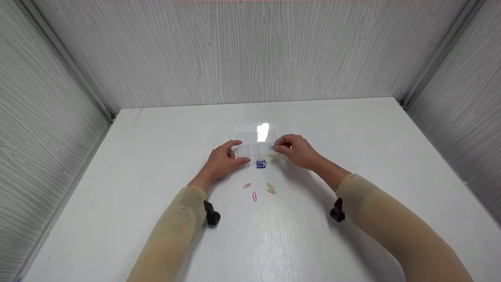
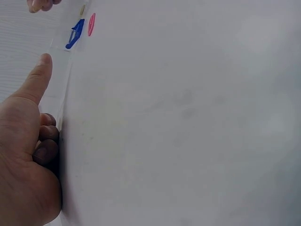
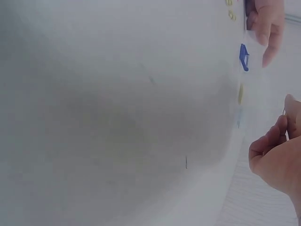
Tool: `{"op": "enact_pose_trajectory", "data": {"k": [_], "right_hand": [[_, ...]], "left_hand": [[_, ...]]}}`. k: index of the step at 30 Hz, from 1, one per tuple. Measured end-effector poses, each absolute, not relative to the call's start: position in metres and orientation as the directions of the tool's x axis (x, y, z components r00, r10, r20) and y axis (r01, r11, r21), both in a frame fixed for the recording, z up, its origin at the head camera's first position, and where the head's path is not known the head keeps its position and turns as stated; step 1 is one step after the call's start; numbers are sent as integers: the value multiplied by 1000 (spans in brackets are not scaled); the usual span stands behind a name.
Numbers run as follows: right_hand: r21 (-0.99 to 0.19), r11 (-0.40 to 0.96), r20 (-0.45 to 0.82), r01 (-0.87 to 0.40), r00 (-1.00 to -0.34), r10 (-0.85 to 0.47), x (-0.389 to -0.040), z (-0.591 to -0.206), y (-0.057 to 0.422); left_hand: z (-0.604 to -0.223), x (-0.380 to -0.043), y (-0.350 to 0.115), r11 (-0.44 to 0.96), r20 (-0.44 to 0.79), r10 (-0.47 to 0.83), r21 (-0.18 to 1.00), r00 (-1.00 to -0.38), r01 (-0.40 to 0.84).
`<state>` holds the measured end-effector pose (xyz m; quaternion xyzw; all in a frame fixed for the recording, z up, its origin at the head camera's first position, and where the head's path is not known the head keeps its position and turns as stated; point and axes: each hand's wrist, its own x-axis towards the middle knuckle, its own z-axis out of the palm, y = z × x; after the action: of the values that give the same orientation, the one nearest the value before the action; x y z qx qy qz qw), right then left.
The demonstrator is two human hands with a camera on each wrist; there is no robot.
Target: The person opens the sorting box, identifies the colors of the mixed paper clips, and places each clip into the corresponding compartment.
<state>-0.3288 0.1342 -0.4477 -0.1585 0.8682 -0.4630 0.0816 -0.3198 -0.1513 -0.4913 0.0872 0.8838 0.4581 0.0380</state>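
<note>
A clear plastic compartment box (image 1: 249, 151) with a blue latch (image 1: 261, 164) at its front lies on the table, its clear lid (image 1: 248, 134) folded back. My left hand (image 1: 224, 159) grips the left end, thumb along the front edge and fingers curled behind. At the right end, my right hand (image 1: 295, 150) pinches a thin paper clip (image 3: 284, 112) between thumb and fingertips, mostly hidden by them. Something light blue (image 1: 271, 147) shows beside those fingertips. In the right wrist view, a yellow clip (image 3: 241, 94) and a light-blue one (image 3: 239, 117) show through the box wall.
Two pink paper clips (image 1: 254, 196) and two yellow paper clips (image 1: 271, 191) lie on the white table (image 1: 156, 164) in front of the box. Wood-patterned panels (image 1: 250, 51) stand behind and at both sides.
</note>
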Motion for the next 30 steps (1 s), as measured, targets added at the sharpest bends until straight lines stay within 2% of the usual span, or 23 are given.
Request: {"op": "enact_pose_trajectory", "data": {"k": [7, 14, 20, 30], "right_hand": [[-827, 539, -25, -159, -948, -317, -336, -459, 132], [-838, 512, 31, -189, -953, -301, -328, -454, 133], [-840, 484, 39, -243, -918, -394, -311, -454, 135], [-835, 461, -37, -301, -804, -593, -293, -466, 140]], "left_hand": [[-492, -320, -150, 560, 12, 188, 820, -982, 117], [-493, -321, -151, 569, 15, 189, 814, -982, 122], [-492, -321, -151, 575, 5, 189, 810, -982, 115], [-492, -322, -151, 575, -11, 188, 812, -982, 101]]}}
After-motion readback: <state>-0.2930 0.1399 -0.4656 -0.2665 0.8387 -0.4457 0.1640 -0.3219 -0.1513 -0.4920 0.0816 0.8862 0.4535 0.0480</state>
